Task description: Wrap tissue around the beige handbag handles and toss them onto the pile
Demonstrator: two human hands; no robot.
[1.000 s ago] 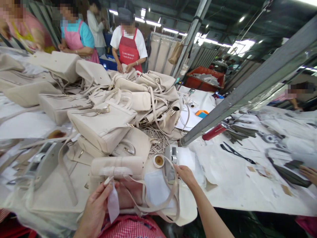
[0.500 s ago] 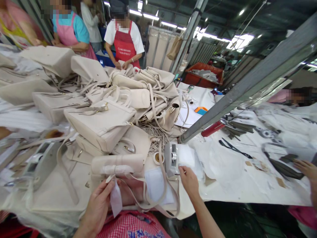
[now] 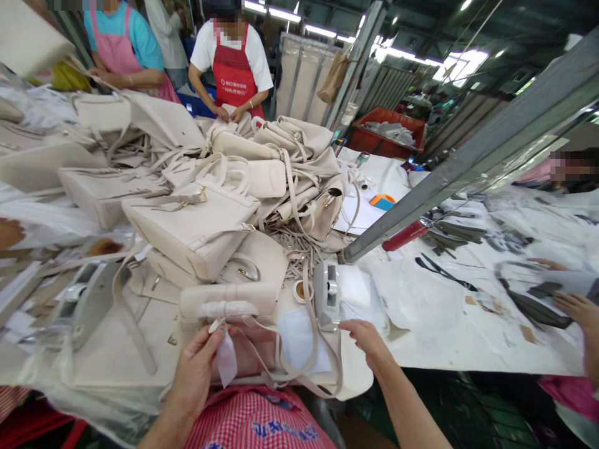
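A beige handbag (image 3: 257, 299) lies in front of me, with white wrapping round its handle. My left hand (image 3: 200, 355) is closed on a thin white strip (image 3: 227, 360) that hangs down over the bag's front. My right hand (image 3: 367, 337) is at the near end of a grey tape dispenser (image 3: 326, 302), its fingers pressed together; what they hold, if anything, is too small to tell. White sheets (image 3: 303, 337) lie between the bag and the dispenser, below a small roll (image 3: 302, 291).
Beige handbags (image 3: 187, 231) are piled behind and to the left. A slanting metal post (image 3: 421, 187) rises beyond the dispenser. A second dispenser (image 3: 84, 305) stands at left. Other people work across the table, and another person's hands (image 3: 578, 308) handle dark straps at right.
The view has shifted slightly. My right hand has moved a little at the dispenser's near end. At the upper left, a person's bag has been lifted. My left hand still grips the strip.
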